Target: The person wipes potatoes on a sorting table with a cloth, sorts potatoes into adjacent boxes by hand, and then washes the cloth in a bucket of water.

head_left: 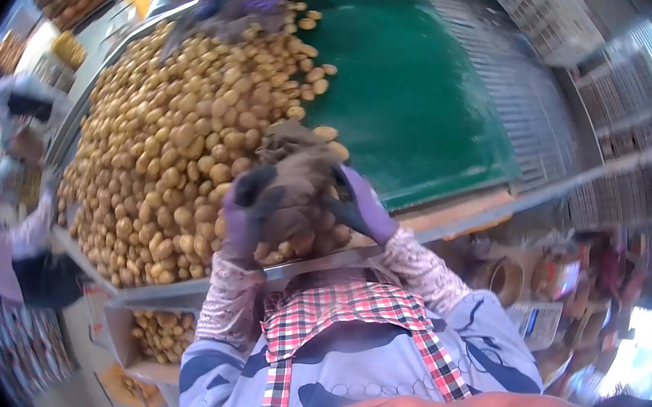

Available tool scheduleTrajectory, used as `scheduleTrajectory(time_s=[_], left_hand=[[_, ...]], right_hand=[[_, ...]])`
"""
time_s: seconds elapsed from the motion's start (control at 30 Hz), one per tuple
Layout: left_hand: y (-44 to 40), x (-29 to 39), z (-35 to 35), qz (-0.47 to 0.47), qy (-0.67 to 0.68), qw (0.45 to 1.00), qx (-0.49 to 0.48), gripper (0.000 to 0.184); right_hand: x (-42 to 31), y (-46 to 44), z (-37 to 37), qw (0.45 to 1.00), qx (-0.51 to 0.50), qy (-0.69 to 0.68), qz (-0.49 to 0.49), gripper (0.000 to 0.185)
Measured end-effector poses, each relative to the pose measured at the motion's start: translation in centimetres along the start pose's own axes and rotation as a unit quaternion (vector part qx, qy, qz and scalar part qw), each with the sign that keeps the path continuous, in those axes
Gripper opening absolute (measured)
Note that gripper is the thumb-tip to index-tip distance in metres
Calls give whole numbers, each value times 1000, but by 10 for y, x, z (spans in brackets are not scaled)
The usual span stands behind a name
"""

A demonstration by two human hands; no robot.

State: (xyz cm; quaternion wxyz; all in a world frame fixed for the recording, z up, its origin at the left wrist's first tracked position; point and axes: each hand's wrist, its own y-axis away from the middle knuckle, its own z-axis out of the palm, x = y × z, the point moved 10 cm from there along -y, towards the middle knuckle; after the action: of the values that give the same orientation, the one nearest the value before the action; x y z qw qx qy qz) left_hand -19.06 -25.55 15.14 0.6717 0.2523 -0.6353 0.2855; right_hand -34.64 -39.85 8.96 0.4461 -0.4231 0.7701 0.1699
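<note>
My left hand [246, 205], in a purple glove with dark fingers, is closed on the left side of a crumpled brown cloth [296, 162]. On the cloth's right side, my right hand [363, 203] in a matching glove grips it with bent fingers. Motion blurs the cloth and the fingertips. Under and around it lie potatoes [176, 173], heaped over the left part of a metal-edged sorting table. A few potatoes show below the cloth near the front edge. Whether a potato is inside the cloth, I cannot tell.
A green belt surface [410, 95] lies to the right, with metal rollers [506, 76] beyond it. Across the table are another person's blurred gloved hands [261, 4]. Another person [13, 242] works at the left. A box of potatoes [163, 333] stands below the front edge.
</note>
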Motion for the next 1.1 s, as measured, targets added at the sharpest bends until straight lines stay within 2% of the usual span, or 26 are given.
scheduleTrajectory(time_s=[0.07,0.13,0.17,0.2,0.23,0.27,0.37,0.43,0.5,0.57,0.63,0.7,0.73,0.8,0.83,0.93,0.97,1.0,1.03,1.07,1.1], left_hand=[[0,31,1,24,16,1000,8,34],[6,45,2,122,43,991,-17,38],[11,51,-1,136,25,990,-9,37],[17,63,-5,153,7,988,5,37],[24,74,-2,166,36,985,-7,37],[28,84,-2,180,60,982,-8,37],[44,119,-2,279,-11,960,0,38],[72,159,21,411,-118,904,21,39],[97,184,42,530,-228,816,25,42],[121,207,70,611,-319,723,48,43],[128,216,100,623,-357,695,49,44],[121,215,124,605,-329,725,31,45],[115,212,136,595,-308,742,22,44],[98,209,164,530,-153,833,-33,42],[91,205,184,459,-21,885,-82,41],[103,213,250,436,25,888,-145,34],[112,215,266,490,-64,860,-125,34],[125,215,290,541,-146,822,-104,33],[109,195,307,287,95,945,-121,33],[116,188,327,282,101,943,-145,31],[119,179,342,277,108,939,-172,29]], right_hand=[[-19,-8,-5,984,80,34,-156,71],[-4,-31,22,984,34,97,-144,60],[-20,-34,18,992,2,44,-114,46],[-1,-42,49,968,-59,-244,-6,44],[7,-53,95,843,-115,-520,76,43],[1,-57,117,627,-174,-748,131,44],[-77,-52,51,658,-176,-732,2,45],[-84,-63,17,666,-152,-727,-74,43],[-40,-91,-19,714,-29,-695,-78,36],[-67,-47,-127,842,103,-519,-102,25],[-109,6,-218,882,184,-376,-217,28],[-99,35,-273,855,237,-404,-221,30],[-97,53,-303,858,277,-361,-239,30],[-93,92,-351,868,343,-297,-200,31],[-90,115,-374,870,379,-260,-181,32],[-79,179,-426,856,426,-224,-187,32],[-75,199,-435,864,409,-250,-158,33],[-69,221,-443,842,425,-283,-177,33],[-56,241,-448,818,445,-308,-194,33],[-42,266,-457,793,471,-323,-214,33],[-31,289,-463,802,504,-254,-195,33]])
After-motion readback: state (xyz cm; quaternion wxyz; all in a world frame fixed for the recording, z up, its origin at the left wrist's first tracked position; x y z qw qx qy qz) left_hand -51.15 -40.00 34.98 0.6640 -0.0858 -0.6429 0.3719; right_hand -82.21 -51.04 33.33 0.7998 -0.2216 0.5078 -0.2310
